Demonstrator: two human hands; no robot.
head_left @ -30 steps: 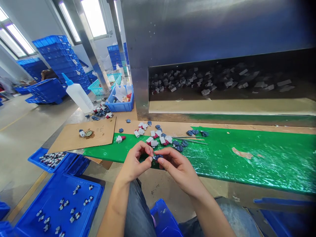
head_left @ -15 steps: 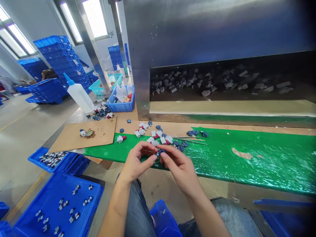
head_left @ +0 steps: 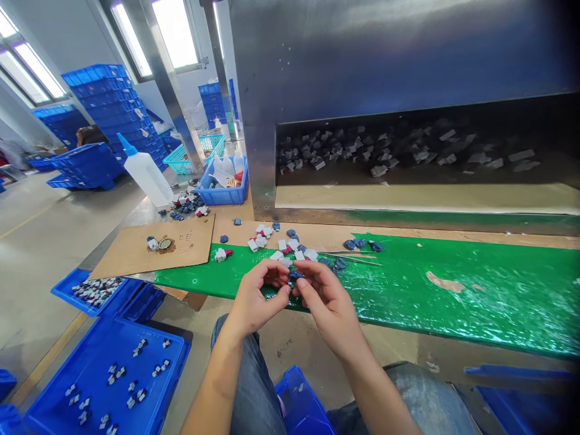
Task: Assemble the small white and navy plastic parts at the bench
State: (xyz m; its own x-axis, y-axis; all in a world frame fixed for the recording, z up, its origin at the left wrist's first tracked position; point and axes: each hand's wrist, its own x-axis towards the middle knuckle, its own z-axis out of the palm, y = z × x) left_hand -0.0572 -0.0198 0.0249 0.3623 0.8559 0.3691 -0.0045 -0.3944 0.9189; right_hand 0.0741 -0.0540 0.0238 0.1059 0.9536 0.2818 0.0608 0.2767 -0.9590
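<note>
A small dark-blue moulded part (head_left: 296, 275) is held over the front edge of the green-covered bench (head_left: 408, 296). My right hand (head_left: 328, 296) pinches it between thumb and fingers. From the other side, the curled fingers of my left hand (head_left: 260, 296) close in at its left edge; the exact contact is partly hidden. Just beyond my fingertips lie several white-and-red pieces (head_left: 283, 246) and loose dark-blue parts (head_left: 339, 264). Thin metal rods (head_left: 357, 258) rest to the right of them.
A cardboard sheet (head_left: 190, 241) bears a bottle cap (head_left: 165, 243) and one piece. Behind it are a white squeeze bottle (head_left: 147, 175) and a blue bin (head_left: 226, 193). Blue trays (head_left: 158, 386) with pieces sit low left. A metal housing (head_left: 385, 66) stands over many parts.
The dark-blue part has risen slightly and shows more clearly between my fingertips. My left fingers have drawn back slightly from it; both hands stay in nearly the same place.
</note>
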